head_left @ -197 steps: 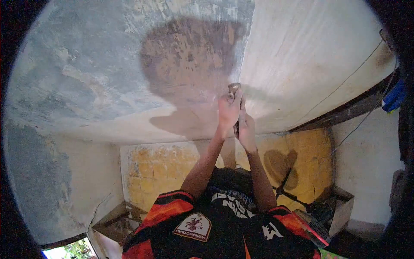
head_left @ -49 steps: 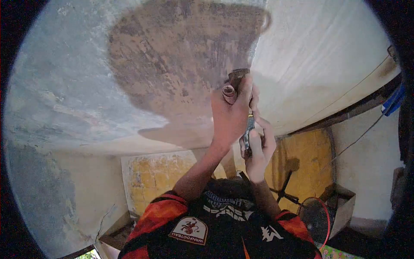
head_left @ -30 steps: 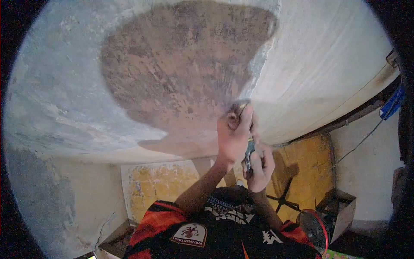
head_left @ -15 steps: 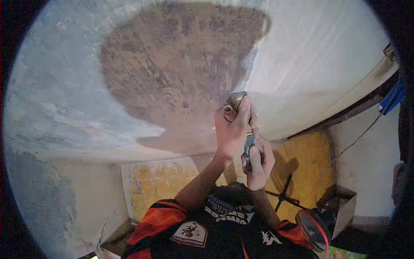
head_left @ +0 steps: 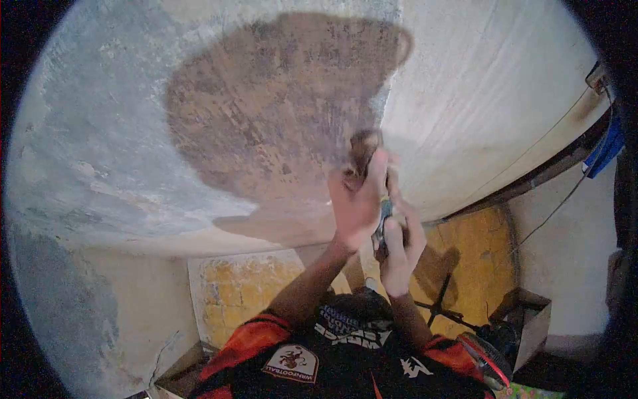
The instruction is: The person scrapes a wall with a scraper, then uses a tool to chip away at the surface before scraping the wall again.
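A screwdriver-like tool (head_left: 382, 229) with a dark and pale handle stands upright in my right hand (head_left: 404, 249), its fingers wrapped round the handle. My left hand (head_left: 359, 199) is closed on a blurred brown, worn object (head_left: 365, 147) just above, its thumb side near my right hand's fingertips. Motion smears both hands, and the place where tool and object meet is hidden by my fingers. Behind them is a mottled wall (head_left: 266, 93) with a large dark shadow.
Yellow tiled floor (head_left: 472, 246) shows below the wall, with a black stand (head_left: 438, 308) and a red-rimmed fan (head_left: 488, 359) at the lower right. An open cardboard box (head_left: 533, 329) sits beside it. Blue cloth (head_left: 603, 156) hangs at the far right.
The brown object has shifted slightly up and now looks blurred. Both hands remain close together, with my right hand slightly further right. The wall shadow has moved a little to the right.
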Action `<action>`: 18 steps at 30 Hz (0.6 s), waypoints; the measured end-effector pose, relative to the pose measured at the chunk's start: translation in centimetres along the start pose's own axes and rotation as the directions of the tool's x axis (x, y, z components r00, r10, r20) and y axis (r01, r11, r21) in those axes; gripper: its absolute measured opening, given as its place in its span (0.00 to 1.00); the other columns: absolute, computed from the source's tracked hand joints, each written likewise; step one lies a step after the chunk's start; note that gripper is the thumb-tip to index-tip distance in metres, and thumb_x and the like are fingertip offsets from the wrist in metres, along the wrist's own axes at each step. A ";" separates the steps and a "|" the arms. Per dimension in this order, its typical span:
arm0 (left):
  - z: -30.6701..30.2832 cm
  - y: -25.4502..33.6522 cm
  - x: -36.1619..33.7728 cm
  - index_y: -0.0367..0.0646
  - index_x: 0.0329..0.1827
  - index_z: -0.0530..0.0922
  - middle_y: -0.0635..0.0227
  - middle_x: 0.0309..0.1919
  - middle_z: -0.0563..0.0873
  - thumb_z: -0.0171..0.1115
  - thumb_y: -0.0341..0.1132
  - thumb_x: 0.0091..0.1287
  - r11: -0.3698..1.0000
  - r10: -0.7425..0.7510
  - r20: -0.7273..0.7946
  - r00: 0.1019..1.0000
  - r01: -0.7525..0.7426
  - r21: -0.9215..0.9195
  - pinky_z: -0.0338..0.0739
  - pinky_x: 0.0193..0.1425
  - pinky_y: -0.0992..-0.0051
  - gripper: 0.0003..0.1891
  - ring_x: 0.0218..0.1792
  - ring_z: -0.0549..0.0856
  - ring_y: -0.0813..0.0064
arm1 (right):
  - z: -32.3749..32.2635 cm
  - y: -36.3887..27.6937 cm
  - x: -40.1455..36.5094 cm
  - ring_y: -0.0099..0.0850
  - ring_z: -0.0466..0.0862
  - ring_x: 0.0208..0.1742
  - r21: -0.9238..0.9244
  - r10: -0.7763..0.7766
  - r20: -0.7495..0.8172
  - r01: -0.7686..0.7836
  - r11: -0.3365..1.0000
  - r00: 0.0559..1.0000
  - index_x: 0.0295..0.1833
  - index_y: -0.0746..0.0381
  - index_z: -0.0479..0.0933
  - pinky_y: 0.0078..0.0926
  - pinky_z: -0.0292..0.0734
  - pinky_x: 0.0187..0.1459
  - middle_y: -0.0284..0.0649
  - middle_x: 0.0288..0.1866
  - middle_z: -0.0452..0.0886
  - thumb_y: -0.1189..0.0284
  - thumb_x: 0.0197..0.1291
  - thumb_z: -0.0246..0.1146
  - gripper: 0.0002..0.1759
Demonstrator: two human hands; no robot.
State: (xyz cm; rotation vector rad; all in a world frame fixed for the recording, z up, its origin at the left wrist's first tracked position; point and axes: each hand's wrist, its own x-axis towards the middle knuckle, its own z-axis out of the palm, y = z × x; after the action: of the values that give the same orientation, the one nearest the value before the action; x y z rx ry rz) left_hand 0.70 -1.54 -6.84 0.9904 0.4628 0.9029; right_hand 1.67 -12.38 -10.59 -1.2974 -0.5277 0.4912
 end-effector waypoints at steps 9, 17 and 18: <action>-0.6 -0.3 -1.2 0.35 0.36 0.78 0.71 0.16 0.76 0.58 0.39 0.74 0.998 -0.029 0.009 1.000 0.030 -0.047 0.68 0.20 0.79 0.14 0.16 0.76 0.82 | 0.2 0.4 -1.5 0.15 0.69 0.22 0.093 0.023 -0.024 -0.020 0.995 0.999 0.59 0.66 0.72 0.15 0.61 0.23 0.31 0.29 0.76 0.70 0.69 0.54 0.17; -1.2 -1.4 -0.8 0.35 0.36 0.78 0.71 0.17 0.76 0.58 0.40 0.74 1.000 0.016 -0.004 1.000 -0.016 -0.002 0.67 0.17 0.78 0.15 0.14 0.75 0.81 | -0.1 2.7 -0.8 0.23 0.77 0.38 0.043 0.001 -0.024 0.000 0.999 1.000 0.56 0.64 0.73 0.21 0.71 0.39 0.38 0.46 0.79 0.68 0.69 0.56 0.15; -1.2 -1.4 -1.0 0.35 0.36 0.78 0.71 0.17 0.76 0.58 0.40 0.74 1.000 -0.002 -0.005 1.000 0.002 -0.017 0.67 0.18 0.78 0.15 0.14 0.75 0.81 | -0.2 2.6 -1.3 0.25 0.78 0.41 0.017 0.006 -0.042 -0.005 1.000 0.999 0.56 0.65 0.73 0.22 0.72 0.42 0.39 0.49 0.79 0.68 0.69 0.56 0.15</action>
State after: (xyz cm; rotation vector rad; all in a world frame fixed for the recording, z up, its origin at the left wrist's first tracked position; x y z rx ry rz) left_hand -0.06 -2.07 -8.64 0.9724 0.4596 0.9067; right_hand 0.68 -12.80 -13.33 -1.2902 -0.4842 0.4710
